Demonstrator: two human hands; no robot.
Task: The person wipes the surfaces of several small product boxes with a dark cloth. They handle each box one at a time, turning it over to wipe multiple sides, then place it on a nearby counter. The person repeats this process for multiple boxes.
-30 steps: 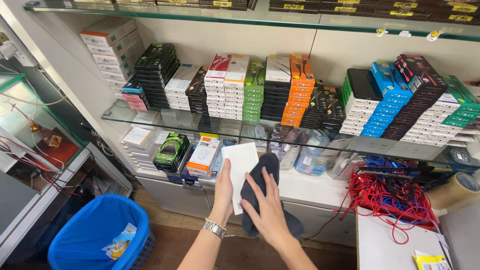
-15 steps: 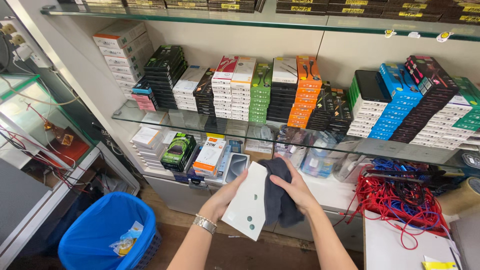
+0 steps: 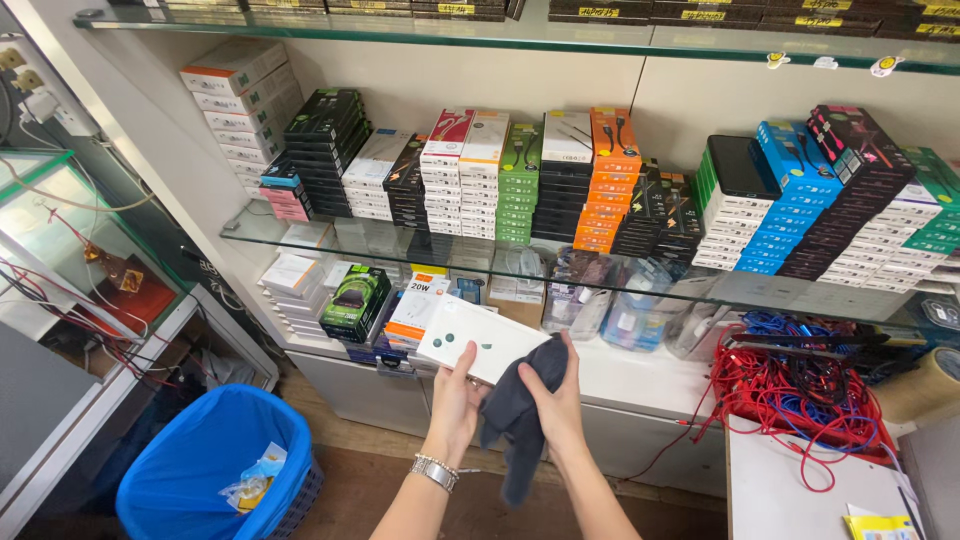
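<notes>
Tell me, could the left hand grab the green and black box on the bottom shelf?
Probably yes, but not right now. The left hand is holding the white box. The green and black box sits just to its left on the lower shelf, at the open front, with nothing blocking it.

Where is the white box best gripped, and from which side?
By its near short end, from below, as the left hand does: the white box is flat and tilted up toward the shelves, and the right hand presses a dark cloth over the right corner.
</notes>
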